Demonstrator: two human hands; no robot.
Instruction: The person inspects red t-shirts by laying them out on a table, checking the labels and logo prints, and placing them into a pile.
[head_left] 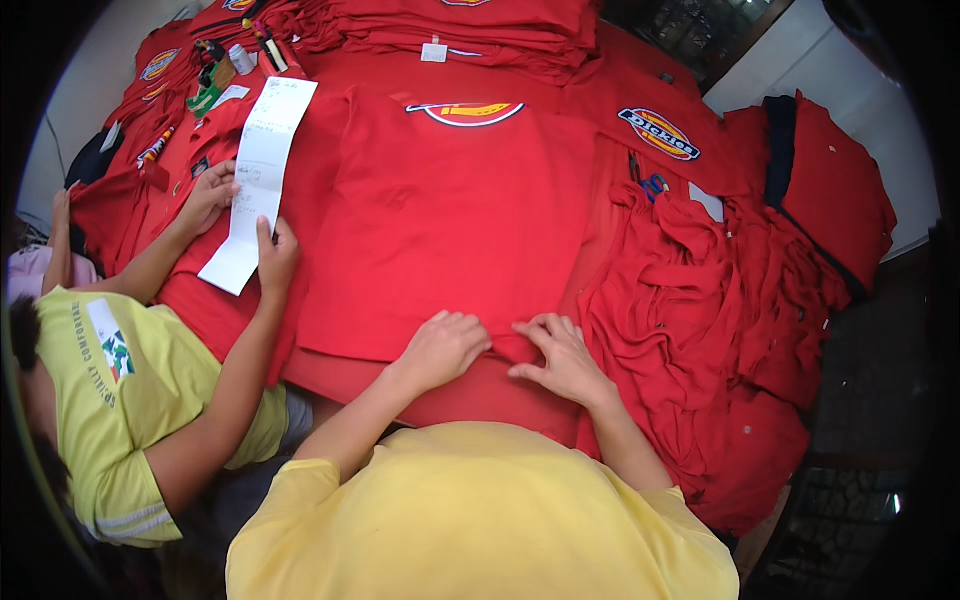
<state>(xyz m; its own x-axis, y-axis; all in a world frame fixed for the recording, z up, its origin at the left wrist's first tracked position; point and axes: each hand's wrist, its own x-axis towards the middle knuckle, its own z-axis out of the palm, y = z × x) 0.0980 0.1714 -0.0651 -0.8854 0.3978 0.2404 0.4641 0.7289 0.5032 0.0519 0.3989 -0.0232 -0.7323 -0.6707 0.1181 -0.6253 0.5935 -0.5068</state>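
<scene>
A red shirt [450, 230] with an oval logo lies spread flat in front of me, its hem toward me. At the near edge my left hand [445, 350] is closed, its curled fingers on the hem. Just to the right, my right hand [565, 360] has its thumb and fingers around a small raised fold of the same hem. The fingertips of both hands are close together, and the cloth right under them is partly hidden.
At my left a person in a lime shirt [150, 400] holds a long paper slip [262, 170]. Heaped red garments [690, 310] lie at right, near blue-handled scissors [654, 186]. Folded red shirts [480, 40] are stacked at the back. A small white bottle [241, 60] stands far left.
</scene>
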